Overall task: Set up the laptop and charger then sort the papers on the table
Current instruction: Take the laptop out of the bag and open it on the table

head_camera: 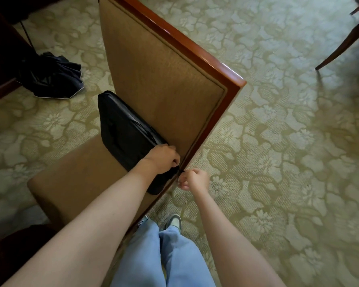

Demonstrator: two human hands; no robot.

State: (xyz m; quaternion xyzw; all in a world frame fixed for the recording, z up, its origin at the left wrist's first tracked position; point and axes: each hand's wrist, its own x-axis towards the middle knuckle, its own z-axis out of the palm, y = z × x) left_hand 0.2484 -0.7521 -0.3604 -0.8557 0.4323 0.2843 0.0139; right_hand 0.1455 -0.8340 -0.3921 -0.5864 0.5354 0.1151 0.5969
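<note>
gripping laptop bag point(124, 129) at centre frame with left hand point(164, 158), pinching apparent zipper pull point(181, 170) with right hand point(195, 180); risking snagging, or dragging it off the chair point(71, 183).

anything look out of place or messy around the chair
Only the dark umbrella: it lies loose and crumpled on the carpet left of the chair, canopy unfastened. Nothing looks spilled or damaged.

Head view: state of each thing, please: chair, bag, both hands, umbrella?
Chair: upright.
Laptop bag: on the chair seat, leaning on the backrest, looks closed.
Left hand: grips the bag's near corner.
Right hand: pinches a small black tab at that corner.
Umbrella: collapsed, lying on the carpet.
</note>
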